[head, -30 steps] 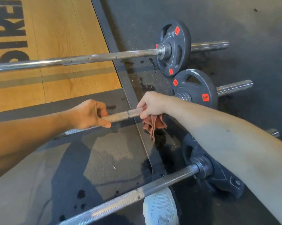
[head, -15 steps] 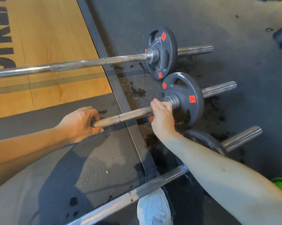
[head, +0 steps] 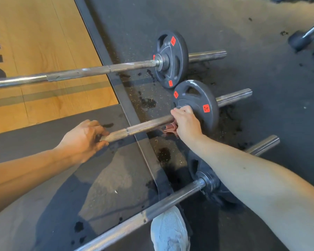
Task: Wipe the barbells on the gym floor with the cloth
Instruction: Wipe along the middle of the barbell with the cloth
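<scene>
Right, three barbells lie side by side on the gym floor, their shafts crossing the dark border strip (head: 99, 42) that edges the wooden platform (head: 44, 42); the plates all sit on the black rubber floor (head: 243, 24) on the far side of the strip.

All the action is on the middle barbell (head: 149, 125). The left hand (head: 83, 138) has its fingers curled round the knurled stretch of the shaft, over the grey mat. The right hand (head: 187, 124) is wrapped over the same shaft at its plate end, with the reddish cloth (head: 169, 128) bunched between palm and steel and a fold hanging out beneath.

And it's tight up there! The middle plate (head: 201, 98) stands directly against the right knuckles, blocking the way along the bar. Just beyond it, the far plate (head: 172, 57) on the far barbell (head: 80, 72) sits so close that the two rims look to be touching or nearly so.

Nearer in, the right forearm passes over the near barbell (head: 181, 194) and hides much of the near plate (head: 195, 165). A pale shoe (head: 170, 230) pokes out from under that bar at the bottom edge. Dark wet patches (head: 149, 103) spot the rubber beside the strip, and a dumbbell (head: 304, 38) lies well apart near the floor's top right corner.
</scene>
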